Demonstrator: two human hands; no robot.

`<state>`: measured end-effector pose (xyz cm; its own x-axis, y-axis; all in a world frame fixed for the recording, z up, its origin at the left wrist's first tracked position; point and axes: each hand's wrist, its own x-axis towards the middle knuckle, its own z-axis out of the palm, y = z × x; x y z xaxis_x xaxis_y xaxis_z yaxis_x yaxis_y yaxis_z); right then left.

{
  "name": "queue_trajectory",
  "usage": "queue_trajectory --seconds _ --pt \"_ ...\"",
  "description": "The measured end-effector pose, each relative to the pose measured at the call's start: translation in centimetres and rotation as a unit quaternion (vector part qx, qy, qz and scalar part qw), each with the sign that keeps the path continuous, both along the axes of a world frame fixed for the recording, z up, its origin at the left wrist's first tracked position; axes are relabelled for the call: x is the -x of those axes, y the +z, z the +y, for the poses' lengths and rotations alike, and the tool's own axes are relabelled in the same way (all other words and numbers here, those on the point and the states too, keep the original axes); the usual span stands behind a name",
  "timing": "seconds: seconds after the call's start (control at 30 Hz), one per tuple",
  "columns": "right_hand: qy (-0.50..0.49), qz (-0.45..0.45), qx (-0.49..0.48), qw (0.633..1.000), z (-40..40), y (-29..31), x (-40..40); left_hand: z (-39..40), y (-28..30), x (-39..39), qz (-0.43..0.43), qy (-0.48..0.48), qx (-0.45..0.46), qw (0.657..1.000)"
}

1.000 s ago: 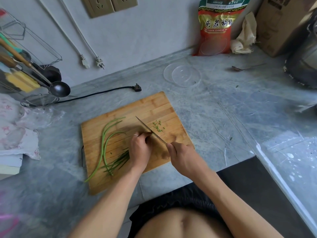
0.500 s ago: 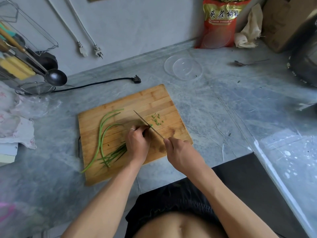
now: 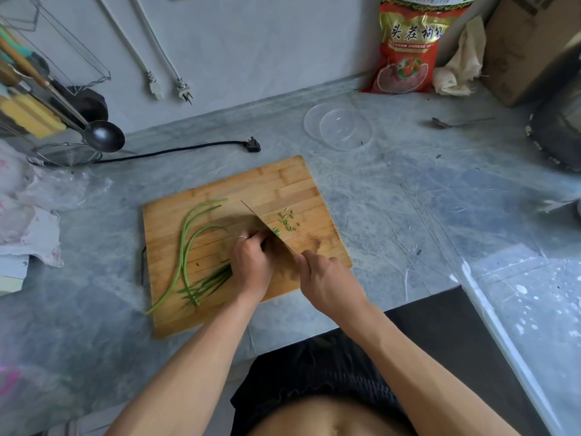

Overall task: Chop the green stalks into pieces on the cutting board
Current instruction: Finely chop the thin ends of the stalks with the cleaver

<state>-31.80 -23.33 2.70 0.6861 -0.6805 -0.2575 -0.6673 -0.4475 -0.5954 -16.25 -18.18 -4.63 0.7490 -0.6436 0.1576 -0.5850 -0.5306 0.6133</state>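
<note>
A bamboo cutting board point(image 3: 283, 184) lies on the grey counter. Long green stalks point(image 3: 185, 247) curve across its left half, their thin ends bunched under my left hand point(image 3: 253, 261), whose curled fingers hold them down next to the blade. My right hand point(image 3: 327, 283) grips the handle of a knife point(image 3: 262, 223), its blade edge-on and running away from me across the board. Several small chopped green pieces point(image 3: 286, 222) lie just right of the blade.
A clear plastic bowl point(image 3: 339, 129) sits beyond the board, a spoon point(image 3: 456, 122) to its right. A red bag point(image 3: 405, 45) leans on the wall. A black cable with plug point(image 3: 253, 144) lies behind the board. Ladle and strainer point(image 3: 103, 136) stand far left; a dark pot point(image 3: 559, 133) sits far right.
The knife keeps chopping at the stalk ends, and a few more cut pieces lie right of the blade. The view has tilted slightly; both hands stay in place.
</note>
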Motion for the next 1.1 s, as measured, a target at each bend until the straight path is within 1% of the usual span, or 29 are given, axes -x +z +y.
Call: queue_trajectory --seconds 0.1,0.3,0.47,0.53,0.63,0.77,0.93,1.1 --pt "-0.007 0.006 -0.008 1.000 0.4 -0.1 1.1 0.1 -0.3 -0.1 -0.004 -0.003 -0.008 1.000" --pt "-0.005 0.003 -0.019 1.000 -0.2 0.4 -1.5 0.3 0.0 -0.4 0.006 -0.021 -0.011 1.000" --pt "-0.031 0.004 -0.024 0.999 0.6 -0.1 1.2 0.3 0.2 -0.3 0.005 -0.027 -0.011 1.000" --pt "-0.049 -0.001 -0.032 0.998 0.5 0.2 0.3 0.4 0.7 -0.6 0.004 -0.041 -0.010 0.999" --pt "-0.061 0.001 -0.055 0.997 0.0 0.6 -2.0 0.5 0.9 -1.2 0.006 -0.056 -0.035 0.998" --pt "-0.070 -0.001 -0.053 0.996 -0.3 0.8 -3.4 0.7 1.2 -1.8 0.015 -0.081 -0.052 0.995" --pt "-0.084 0.002 -0.038 0.996 0.0 0.4 -5.1 0.8 1.1 -2.4 0.034 -0.099 -0.038 0.994" --pt "-0.093 -0.003 -0.023 0.995 0.2 0.8 -7.0 0.9 1.2 -2.5 0.042 -0.109 0.001 0.993"
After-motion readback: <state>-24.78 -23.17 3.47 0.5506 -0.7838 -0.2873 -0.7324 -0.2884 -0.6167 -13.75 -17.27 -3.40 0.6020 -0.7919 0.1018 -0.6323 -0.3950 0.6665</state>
